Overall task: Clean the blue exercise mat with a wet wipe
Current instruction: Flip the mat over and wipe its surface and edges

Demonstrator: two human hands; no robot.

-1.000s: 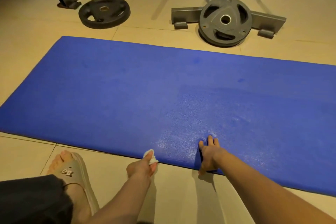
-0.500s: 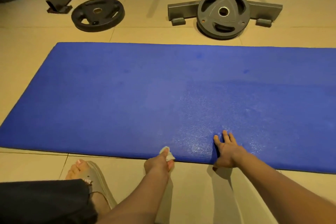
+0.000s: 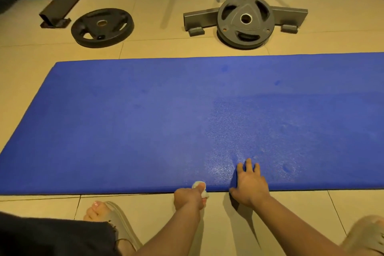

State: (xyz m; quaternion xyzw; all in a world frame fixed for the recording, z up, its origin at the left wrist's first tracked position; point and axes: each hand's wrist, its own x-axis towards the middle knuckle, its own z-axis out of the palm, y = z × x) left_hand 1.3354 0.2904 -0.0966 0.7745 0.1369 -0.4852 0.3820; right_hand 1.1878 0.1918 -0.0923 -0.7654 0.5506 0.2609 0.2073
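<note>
A: What changed since the earlier frames?
B: Not much. Left hand (image 3: 188,198) stayed fisted round the balled wipe (image 3: 198,184) at the near edge of the mat (image 3: 145,131). Right hand (image 3: 250,188) stayed on that same edge just beside it, and the two hands were a bit closer together. The view swung: the mat's far edge was slanted a second ago and ran near level. A blurred second sandal (image 3: 365,235) came in bottom right.
A: Right hand's hold?
B: Fingers lay spread on top. Thumb seemed hooked under the edge, which lifted slightly there. It was dim, so I'm not sure.
A: Mat orientation?
B: Flat on the floor (image 3: 166,48), long axis left-right across the view. Left short end was in frame and the right end ran off it. A shiny patch sat ahead of the hands, right of middle.
</note>
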